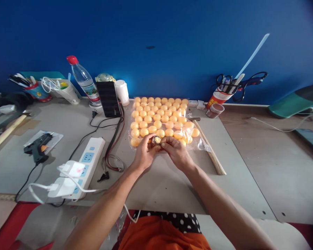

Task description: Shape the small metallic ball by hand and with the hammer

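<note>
Both hands meet over the near edge of a clear plastic bag of orange balls (157, 124), which look like table-tennis balls and lie in rows. Between my fingertips is a small dark round piece with a pale yellowish middle (157, 140); its exact kind is too small to make out. My left hand (146, 151) is closed around its left side. From the right, my right hand (176, 150) pinches at its edge, thumb and forefinger together. Fingers cover part of the piece. A wooden-handled hammer (210, 149) lies just right of the bag.
On the left are a white power strip (90, 163) with plugged-in chargers, a black glue gun (39, 146) and loose cables. A phone (108, 99), a water bottle (86, 83) and a white jar (122, 92) stand behind. A tool cup (220, 95) and green bottle (297, 100) are right.
</note>
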The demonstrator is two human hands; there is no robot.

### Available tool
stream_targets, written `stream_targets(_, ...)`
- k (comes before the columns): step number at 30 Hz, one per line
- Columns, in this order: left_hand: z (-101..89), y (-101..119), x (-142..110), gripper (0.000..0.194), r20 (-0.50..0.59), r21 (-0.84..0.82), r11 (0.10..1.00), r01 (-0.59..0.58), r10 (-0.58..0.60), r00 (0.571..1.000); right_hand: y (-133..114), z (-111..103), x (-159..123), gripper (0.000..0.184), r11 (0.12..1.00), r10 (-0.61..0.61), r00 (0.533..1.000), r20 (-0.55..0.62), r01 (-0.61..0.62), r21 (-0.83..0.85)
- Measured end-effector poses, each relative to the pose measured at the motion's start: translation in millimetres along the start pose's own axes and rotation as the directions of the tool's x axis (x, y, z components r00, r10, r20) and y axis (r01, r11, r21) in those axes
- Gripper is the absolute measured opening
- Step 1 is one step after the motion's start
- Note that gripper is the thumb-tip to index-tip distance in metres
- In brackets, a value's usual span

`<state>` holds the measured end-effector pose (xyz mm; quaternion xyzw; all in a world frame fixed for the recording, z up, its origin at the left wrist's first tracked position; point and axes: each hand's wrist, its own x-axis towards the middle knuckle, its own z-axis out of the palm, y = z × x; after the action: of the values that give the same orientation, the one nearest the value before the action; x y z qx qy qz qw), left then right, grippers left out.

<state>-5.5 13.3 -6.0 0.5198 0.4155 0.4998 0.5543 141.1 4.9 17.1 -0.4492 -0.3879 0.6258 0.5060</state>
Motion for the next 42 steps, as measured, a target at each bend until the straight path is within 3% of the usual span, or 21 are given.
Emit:
stream_targets(12,0.0,-7.8,-1.9,0.042,-0.039,0.092,0.991,-0.098,0.102,0.994,6.1,4.0,-0.6,0.018,1.0,-0.023,0.998,-0.066,0.024,0.009)
stream_targets(17,2.1,-8.0,-2.0,0.044,-0.044,0.051,0.997,-0.063,0.065,0.997,7.9,6.5,-0.7,0.021,0.999,-0.041,0.996,-0.083,0.041,-0.01)
stream_targets(23,7.3,-4.0,-1.1,0.051,-0.01,-0.126,0.992,0.031,-0.033,0.999,6.8,5.5,2.2,0.034,0.996,-0.043,0.995,-0.093,0.049,0.071)
stream_targets(31,6.0,6.0,2.2,0.051,0.031,-0.16,0.987,0.007,-0.002,1.0,-6.7,0.5,2.3,0.036,0.992,0.021,0.998,0.063,-0.028,0.121)
stream_targets(33,3.1,10.4,4.2,0.05,0.024,-0.151,0.989,0.006,-0.002,1.0,-11.8,-5.8,1.9,0.03,0.999,-0.007,0.998,0.065,0.005,0.032)
stream_targets(36,-2.5,16.9,7.6,0.047,-0.049,-0.105,0.994,-0.001,-0.004,0.999,-18.0,-15.6,2.2,0.018,0.96,-0.099,0.995,-0.009,0.093,-0.263)
stream_targets(39,-7.4,19.7,10.6,0.046,-0.121,-0.116,0.991,-0.066,0.051,0.991,-19.2,-20.7,4.1,0.014,0.793,-0.317,0.948,0.01,0.271,-0.546)
stream_targets(42,-9.5,18.2,12.7,0.044,-0.135,-0.12,0.987,-0.111,0.095,0.986,-15.8,-21.3,6.1,0.019,0.621,-0.45,0.887,0.101,0.392,-0.679)
